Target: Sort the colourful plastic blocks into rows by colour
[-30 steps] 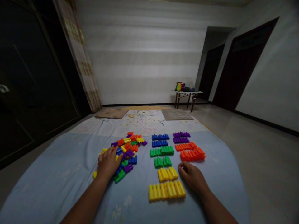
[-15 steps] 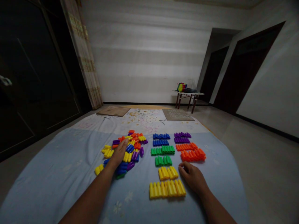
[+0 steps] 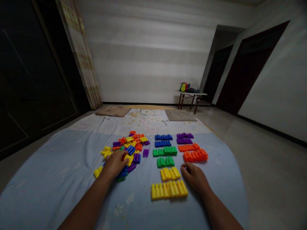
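My left hand [image 3: 116, 164] lies over a mixed pile of coloured plastic toy blocks [image 3: 130, 150], fingers curled down among them. Its thumb and forefinger are beside a yellow block [image 3: 129, 159]; what the fingers hold, if anything, is hidden. My right hand [image 3: 196, 176] rests on the cloth with its fingers loosely closed, nothing visible in them. It is just right of a short yellow row [image 3: 170, 174] and below the orange rows [image 3: 195, 155]. A longer yellow row [image 3: 169, 190] lies nearest me. Green rows [image 3: 165, 162], blue rows [image 3: 163, 143] and purple rows [image 3: 184, 140] lie farther off.
A light blue flowered cloth [image 3: 72, 179] covers the rounded surface under the blocks. Two flat boards, a brown one [image 3: 113, 111] and a greyish one [image 3: 180, 115], lie at its far edge. By the far wall, a small table [image 3: 192, 93] bears a colourful bag [image 3: 184, 87].
My left hand has drawn back towards me across the pile, its fingers now curling down. A purple piece beside the pile has turned. My right hand keeps its place by the yellow row.
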Action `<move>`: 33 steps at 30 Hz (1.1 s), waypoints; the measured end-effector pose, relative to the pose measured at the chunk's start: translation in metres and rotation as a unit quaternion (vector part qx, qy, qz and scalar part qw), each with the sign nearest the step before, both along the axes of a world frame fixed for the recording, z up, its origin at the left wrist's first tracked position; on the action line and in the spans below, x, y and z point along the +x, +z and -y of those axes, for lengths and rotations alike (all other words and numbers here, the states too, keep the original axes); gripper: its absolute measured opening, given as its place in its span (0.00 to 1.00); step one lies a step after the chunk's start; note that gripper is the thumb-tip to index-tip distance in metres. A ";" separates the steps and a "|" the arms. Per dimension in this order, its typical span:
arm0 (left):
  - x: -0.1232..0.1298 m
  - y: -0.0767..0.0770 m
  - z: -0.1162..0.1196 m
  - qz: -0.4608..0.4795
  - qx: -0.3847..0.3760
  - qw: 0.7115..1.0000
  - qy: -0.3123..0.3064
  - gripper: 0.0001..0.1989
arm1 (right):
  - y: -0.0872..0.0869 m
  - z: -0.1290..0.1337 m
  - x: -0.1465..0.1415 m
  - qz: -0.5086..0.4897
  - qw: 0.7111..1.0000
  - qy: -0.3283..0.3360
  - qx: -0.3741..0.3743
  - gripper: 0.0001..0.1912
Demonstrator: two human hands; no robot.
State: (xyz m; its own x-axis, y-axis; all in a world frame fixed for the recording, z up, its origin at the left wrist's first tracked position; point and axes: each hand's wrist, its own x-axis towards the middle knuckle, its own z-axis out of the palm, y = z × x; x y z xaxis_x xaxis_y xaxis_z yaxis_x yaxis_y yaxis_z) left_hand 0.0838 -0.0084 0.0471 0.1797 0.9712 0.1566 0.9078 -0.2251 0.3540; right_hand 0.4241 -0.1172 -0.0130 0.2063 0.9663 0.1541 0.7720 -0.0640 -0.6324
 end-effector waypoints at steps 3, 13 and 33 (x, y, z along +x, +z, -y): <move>0.006 0.006 0.004 0.053 0.024 0.998 -0.018 0.18 | 0.002 0.000 0.000 0.007 1.000 -0.004 0.002 0.12; 0.062 -0.006 0.047 0.153 0.043 0.964 -0.214 0.07 | 0.009 0.003 -0.003 0.021 1.000 -0.011 0.005 0.14; 0.049 -0.015 0.046 0.078 -0.090 0.968 -0.222 0.18 | 0.006 0.002 -0.002 0.015 1.000 -0.014 0.011 0.12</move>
State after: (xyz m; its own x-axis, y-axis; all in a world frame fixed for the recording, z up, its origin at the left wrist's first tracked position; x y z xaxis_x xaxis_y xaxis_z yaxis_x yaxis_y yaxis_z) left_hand 0.1330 -0.0548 0.0318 0.5738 0.8174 0.0504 0.6679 -0.5027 0.5489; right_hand 0.4221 -0.1189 -0.0070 0.2291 0.9564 0.1810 0.7884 -0.0732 -0.6107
